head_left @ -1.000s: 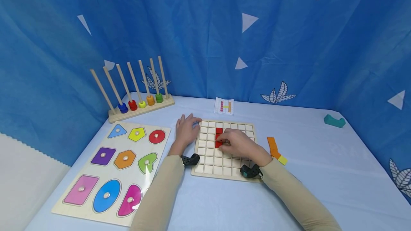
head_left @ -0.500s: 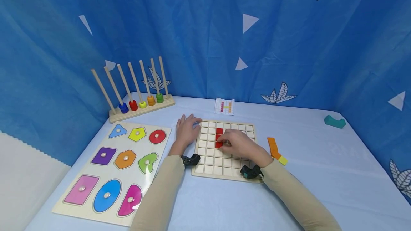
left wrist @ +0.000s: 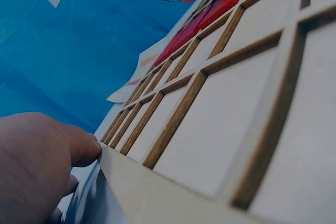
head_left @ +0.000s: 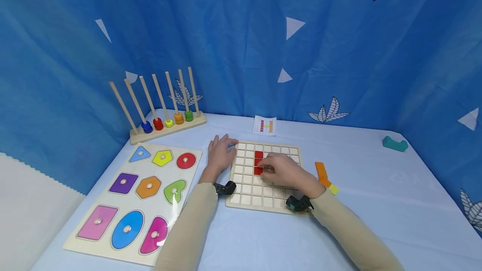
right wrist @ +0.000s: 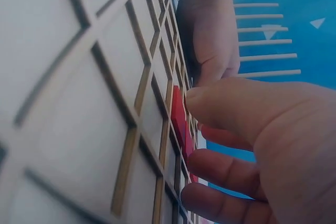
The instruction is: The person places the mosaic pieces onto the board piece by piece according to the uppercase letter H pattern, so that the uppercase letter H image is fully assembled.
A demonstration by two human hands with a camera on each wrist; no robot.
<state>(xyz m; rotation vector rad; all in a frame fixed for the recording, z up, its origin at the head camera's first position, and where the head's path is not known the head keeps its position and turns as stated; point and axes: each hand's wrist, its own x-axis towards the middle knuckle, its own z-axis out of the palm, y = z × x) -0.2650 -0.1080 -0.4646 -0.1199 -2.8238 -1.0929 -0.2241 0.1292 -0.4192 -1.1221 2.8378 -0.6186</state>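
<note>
A wooden grid board lies flat on the table, with red square tiles lined up in one column. My right hand bends over the near end of that column, its thumb and fingers curled at a red tile. The right wrist view shows the fingertips right at this tile's sides, low over the slots. To the left, my left hand rests at the board's far left corner with fingers extended. One fingertip touches the frame's edge there. My right hand covers part of the board's middle.
Orange tiles and a yellow tile lie right of the board. Behind it is a printed pattern card. A knobbed shape puzzle and a peg stand with beads occupy the left. A teal block sits far right.
The head view has shifted slightly, so everything appears a little further right and lower. Both hands keep their places at the board, and the red tiles look the same.
</note>
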